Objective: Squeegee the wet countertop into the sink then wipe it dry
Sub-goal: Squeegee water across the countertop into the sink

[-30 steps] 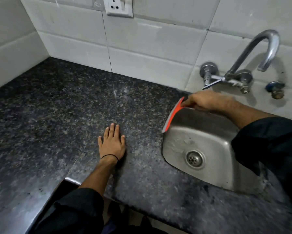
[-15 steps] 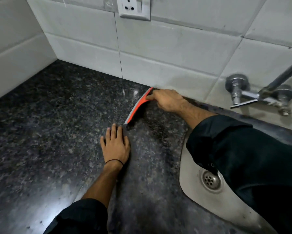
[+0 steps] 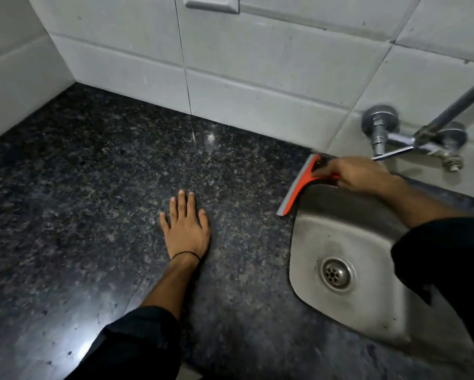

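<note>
The dark speckled granite countertop (image 3: 98,187) fills the left and middle of the view. A steel sink (image 3: 348,237) with a round drain is set into it at the right. My right hand (image 3: 359,174) is shut on the handle of an orange squeegee (image 3: 299,185), whose blade lies along the sink's left rim near the back wall. My left hand (image 3: 186,226) rests flat on the countertop, palm down with fingers apart, left of the sink. A thin black band circles that wrist.
White tiled walls (image 3: 257,64) close off the back and left sides. A chrome wall tap (image 3: 414,138) sticks out above the sink's back edge. A wall socket (image 3: 211,2) sits at the top. The counter's front edge runs along the bottom.
My right hand has dragged the squeegee to the right, from the counter near my left hand to the sink's left rim. My left hand has stayed flat in place.
</note>
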